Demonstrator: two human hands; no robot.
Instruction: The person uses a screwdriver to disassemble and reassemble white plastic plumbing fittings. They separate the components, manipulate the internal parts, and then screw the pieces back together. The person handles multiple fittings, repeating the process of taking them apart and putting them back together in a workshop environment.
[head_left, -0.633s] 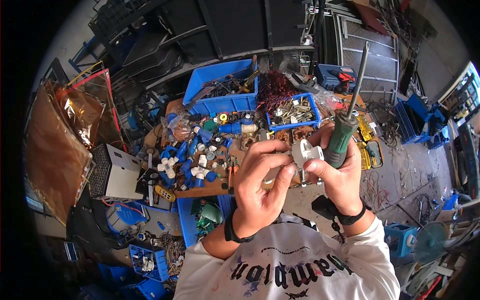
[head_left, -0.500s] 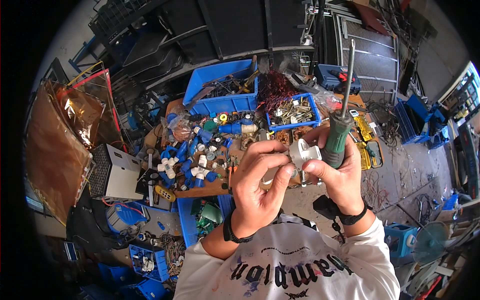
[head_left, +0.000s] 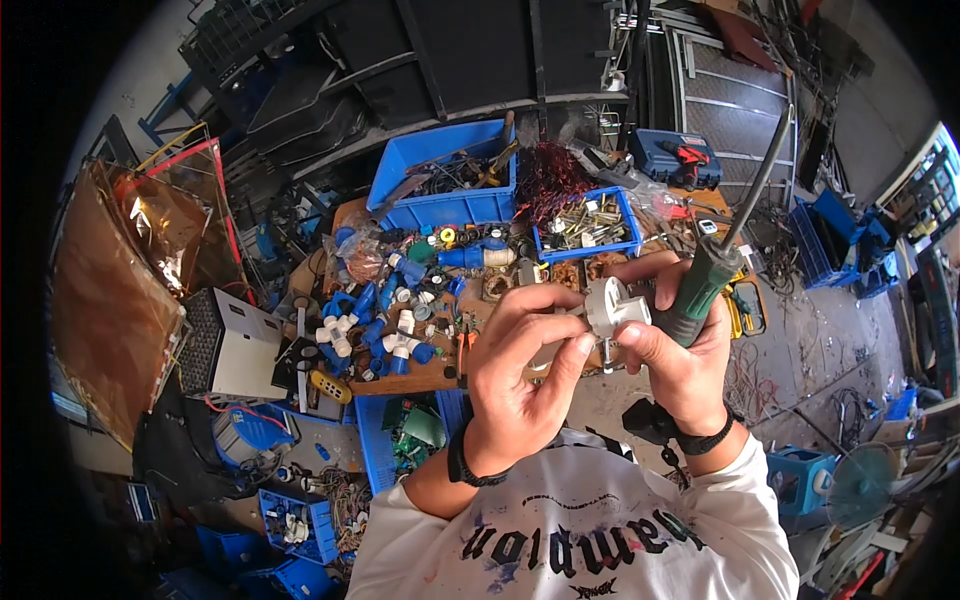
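In front of my chest, both hands hold a small white plastic fitting (head_left: 606, 305) with a round flange and a short projecting part. My left hand (head_left: 520, 365) pinches its left edge with thumb and fingertips. A thin metal screw (head_left: 607, 352) shows below the fitting. My right hand (head_left: 682, 355) has its thumb on the fitting's right side. That same hand keeps a screwdriver (head_left: 705, 285) with a green handle against the palm, its long shaft pointing up and right, away from the fitting. My fingers partly hide the fitting's left side.
Beneath my hands lies a wooden table (head_left: 400, 383) with blue and white plug parts (head_left: 398, 340). Behind stand a blue bin (head_left: 440, 210) of tools and a blue tray (head_left: 590, 250) of metal pieces. A red drill (head_left: 688, 160) lies on a blue case at back right.
The screwdriver has tipped to the right, its tip now farther right and a little lower. The white fitting has shifted slightly right and turned a little. My left hand has barely moved.
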